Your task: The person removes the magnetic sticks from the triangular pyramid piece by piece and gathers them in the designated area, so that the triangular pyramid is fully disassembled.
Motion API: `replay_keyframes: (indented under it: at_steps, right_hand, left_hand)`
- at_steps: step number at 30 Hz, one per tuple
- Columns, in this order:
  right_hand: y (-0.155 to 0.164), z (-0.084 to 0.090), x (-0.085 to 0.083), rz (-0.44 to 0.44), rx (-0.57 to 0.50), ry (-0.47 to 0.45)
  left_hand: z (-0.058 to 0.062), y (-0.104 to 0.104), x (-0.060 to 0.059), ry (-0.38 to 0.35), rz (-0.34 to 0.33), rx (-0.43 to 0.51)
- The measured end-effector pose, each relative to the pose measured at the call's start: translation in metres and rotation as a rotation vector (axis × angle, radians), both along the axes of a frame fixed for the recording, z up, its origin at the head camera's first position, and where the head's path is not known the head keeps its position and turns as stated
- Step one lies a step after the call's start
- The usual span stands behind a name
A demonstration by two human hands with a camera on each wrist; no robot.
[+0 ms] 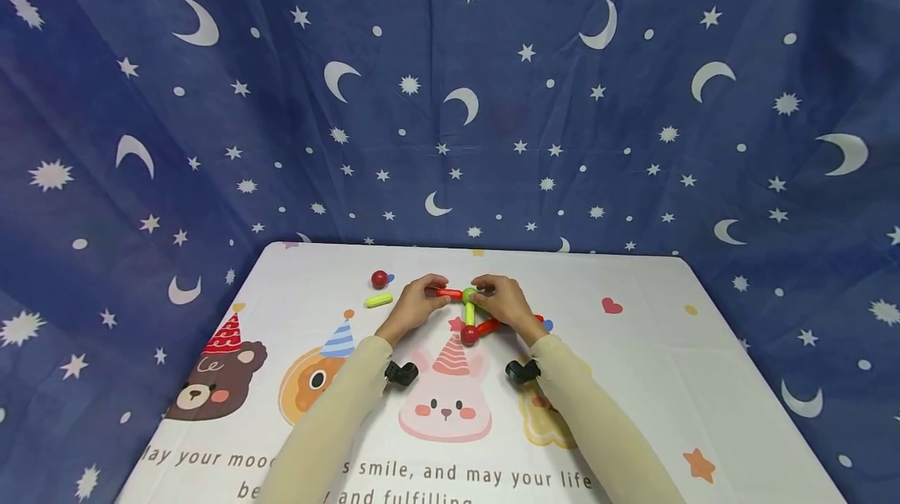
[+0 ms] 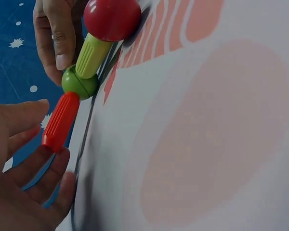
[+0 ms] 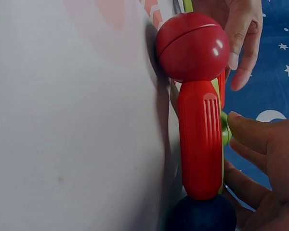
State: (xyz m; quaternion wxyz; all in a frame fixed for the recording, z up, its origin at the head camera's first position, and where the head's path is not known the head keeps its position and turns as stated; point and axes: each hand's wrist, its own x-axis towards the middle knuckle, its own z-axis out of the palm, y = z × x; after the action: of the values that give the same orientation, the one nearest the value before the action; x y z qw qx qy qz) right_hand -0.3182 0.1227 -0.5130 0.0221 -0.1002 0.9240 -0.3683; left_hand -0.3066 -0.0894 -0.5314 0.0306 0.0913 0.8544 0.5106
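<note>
While our right hand (image 1: 501, 297) pinches the green ball (image 1: 469, 296), the head view shows the red rod (image 1: 450, 294) at its left. In the left wrist view, our left hand (image 2: 17, 180), fingers spread, touches the rod's outer end; we'd best push straight ballward. In the right wrist view, our thumb meets the ball; steadiness should prevent twisting.

green ball (image 2: 79, 83) | red rod (image 2: 60, 120): ribbed, meets its left side | lime rod (image 2: 92, 57): joins red ball (image 2: 112, 19)
</note>
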Motion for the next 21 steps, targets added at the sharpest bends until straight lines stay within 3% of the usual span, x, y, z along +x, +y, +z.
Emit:
replay_keyframes:
  at_steps: [11,21]
  right_hand:
    - [-0.0025,-0.0029,-0.0027,0.023,0.033,-0.023]
    - [-0.0012,-0.0055,-0.0032,0.021,0.04,-0.012]
  left_hand:
    - [-0.004,0.0098,-0.0048,0.001,0.019,-0.108]
    - [-0.0048,0.0108,-0.005,-0.002,0.007,-0.125]
